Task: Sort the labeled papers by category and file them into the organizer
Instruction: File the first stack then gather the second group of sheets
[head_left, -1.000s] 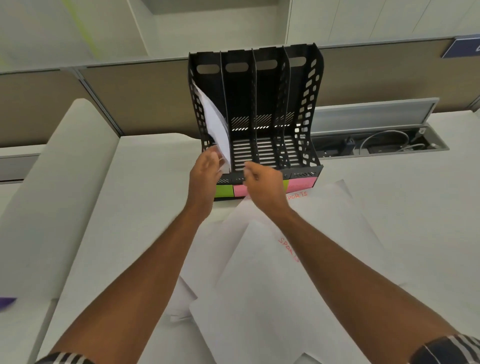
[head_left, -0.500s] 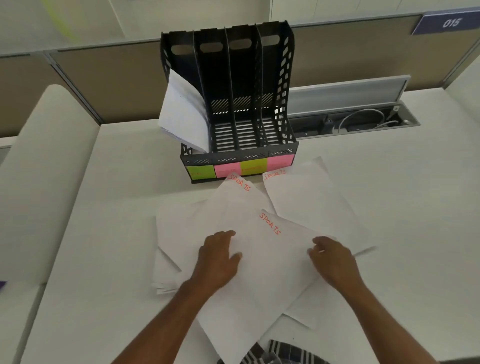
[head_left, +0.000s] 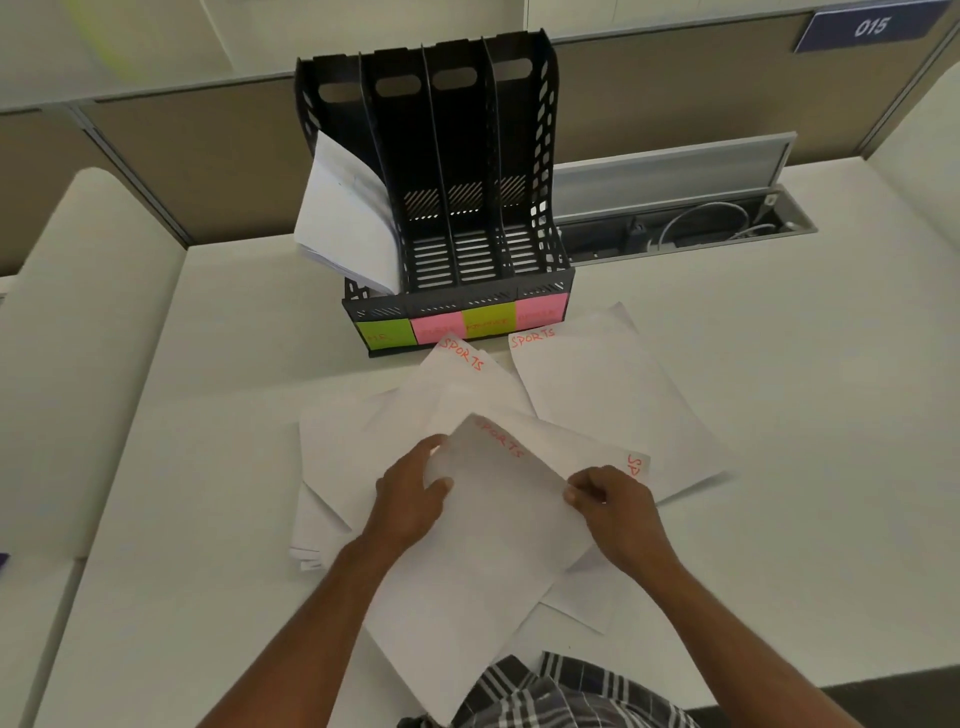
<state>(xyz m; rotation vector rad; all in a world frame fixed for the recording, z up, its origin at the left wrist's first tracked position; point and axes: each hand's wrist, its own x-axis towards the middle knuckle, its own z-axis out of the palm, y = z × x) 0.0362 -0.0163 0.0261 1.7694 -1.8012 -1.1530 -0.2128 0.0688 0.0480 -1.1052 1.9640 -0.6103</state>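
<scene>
both hands (head_left: 511, 501) grip a sports sheet (head_left: 498, 525) before the organizer (head_left: 441, 171).

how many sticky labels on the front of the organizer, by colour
green sticky labels: 2
pink sticky labels: 2
total: 4, all on the front of the black organizer

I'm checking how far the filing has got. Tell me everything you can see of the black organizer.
The organizer is black, plastic-looking, with four upright slots, slatted floors and perforated side walls. It stands on the white desk by the partition. Sticky notes along its front run green, pink, green, pink. Only the leftmost slot holds papers, which lean out to the left; the other three look empty. Neither hand touches it.
</scene>
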